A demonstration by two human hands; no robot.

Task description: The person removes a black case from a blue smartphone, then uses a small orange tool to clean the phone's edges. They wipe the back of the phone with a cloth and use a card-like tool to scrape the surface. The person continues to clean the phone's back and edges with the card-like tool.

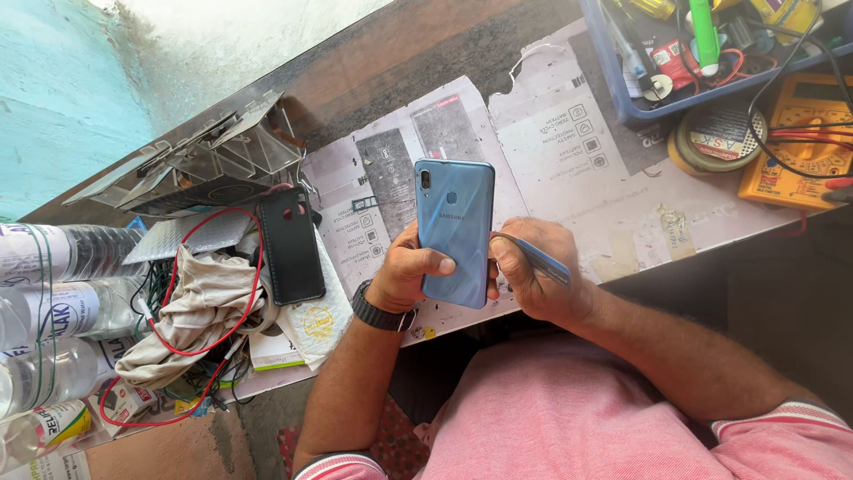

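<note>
A blue smartphone (455, 227) is held back side up above the table. My left hand (404, 271) grips its lower left edge, thumb across the back; a black watch sits on that wrist. My right hand (533, 271) touches the phone's lower right edge and pinches a thin blue card-like pry tool (544, 260), whose tip meets the phone's side seam.
A black phone case (290, 246) lies left of the phone beside a cloth (200, 307) and red wires. Water bottles (49, 293) stand far left. A blue tray (675, 53) of tools, a tape roll (715, 138) and a yellow multimeter (804, 133) sit top right.
</note>
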